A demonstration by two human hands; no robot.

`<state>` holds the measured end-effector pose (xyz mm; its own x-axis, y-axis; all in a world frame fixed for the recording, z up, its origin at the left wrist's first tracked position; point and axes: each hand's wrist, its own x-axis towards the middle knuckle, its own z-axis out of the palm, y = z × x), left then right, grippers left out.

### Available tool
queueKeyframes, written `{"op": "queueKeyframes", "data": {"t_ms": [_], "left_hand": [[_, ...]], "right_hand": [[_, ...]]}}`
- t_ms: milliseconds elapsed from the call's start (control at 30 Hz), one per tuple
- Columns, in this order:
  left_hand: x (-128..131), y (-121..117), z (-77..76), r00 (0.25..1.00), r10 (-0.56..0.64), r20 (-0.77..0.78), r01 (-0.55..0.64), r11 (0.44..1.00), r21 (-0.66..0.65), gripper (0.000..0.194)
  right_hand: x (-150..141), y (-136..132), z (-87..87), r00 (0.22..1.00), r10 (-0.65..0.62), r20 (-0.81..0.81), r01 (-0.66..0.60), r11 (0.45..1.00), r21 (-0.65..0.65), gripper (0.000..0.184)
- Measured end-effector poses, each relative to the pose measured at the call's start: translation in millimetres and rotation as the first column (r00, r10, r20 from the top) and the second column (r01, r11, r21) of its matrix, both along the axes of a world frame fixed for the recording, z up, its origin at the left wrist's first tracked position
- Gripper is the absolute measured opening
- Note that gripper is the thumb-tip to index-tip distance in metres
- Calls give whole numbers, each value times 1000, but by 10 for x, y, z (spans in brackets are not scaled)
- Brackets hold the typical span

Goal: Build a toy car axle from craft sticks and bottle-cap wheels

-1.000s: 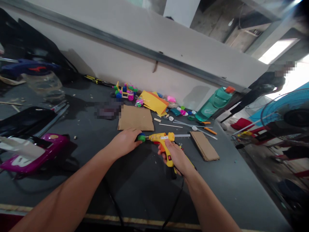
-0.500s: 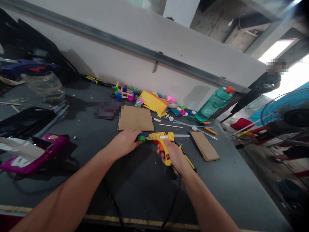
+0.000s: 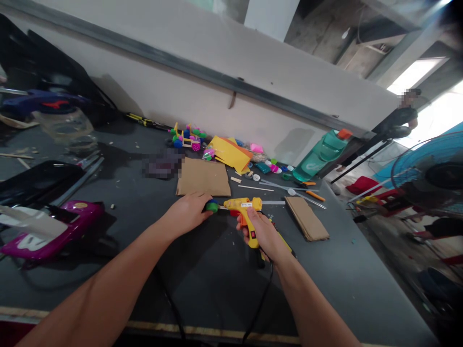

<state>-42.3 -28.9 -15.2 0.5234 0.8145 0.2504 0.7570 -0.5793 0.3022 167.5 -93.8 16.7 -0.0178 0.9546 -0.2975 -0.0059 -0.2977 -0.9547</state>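
My right hand [image 3: 263, 234] is closed round the handle of a yellow hot glue gun [image 3: 243, 205], its fingers by the orange trigger. A clear glue stick [image 3: 274, 203] pokes out of the gun's back end, and a black cord hangs below. The nozzle points left, at or very near a green bottle cap [image 3: 211, 207] with something blue behind it. My left hand [image 3: 188, 213] pinches that cap between its fingers; part of the cap is hidden. A cardboard piece [image 3: 203, 177] lies just beyond my left hand. Yellow-handled pliers [image 3: 286, 242] lie partly under my right hand.
A folded cardboard strip [image 3: 307, 218] lies to the right. Behind stand a teal bottle [image 3: 321, 155], orange-handled scissors [image 3: 314, 194], yellow paper [image 3: 228, 153] and small colourful toy vehicles [image 3: 186, 140]. At left sits a purple machine part [image 3: 54, 231]. A person stands beyond the table near a fan [image 3: 430, 168].
The glue gun and my right hand have shifted very slightly to the right. My left hand and the cap stay where they were. The person in the background has moved a little.
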Motion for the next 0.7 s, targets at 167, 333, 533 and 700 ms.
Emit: {"op": "queueKeyframes", "data": {"t_ms": [167,333,533,700], "left_hand": [[4,0,-1,1000,16,-12,-16,1000,-7,32],[2,2,0,1000,15,-7,-16,1000,-20,31],[-5,0,-1,1000,9,-2,-9,1000,-13,33],[0,-6,16,1000,23,-20,-24,999,-22,32]], "right_hand": [[-9,-3,-10,1000,3,14,-3,1000,6,47],[-10,-1,-10,1000,3,30,-2,1000,-5,48],[-3,-9,8,1000,16,26,-15,1000,-10,46],[12,-18,18,999,23,44,-22,1000,-14,46]]}}
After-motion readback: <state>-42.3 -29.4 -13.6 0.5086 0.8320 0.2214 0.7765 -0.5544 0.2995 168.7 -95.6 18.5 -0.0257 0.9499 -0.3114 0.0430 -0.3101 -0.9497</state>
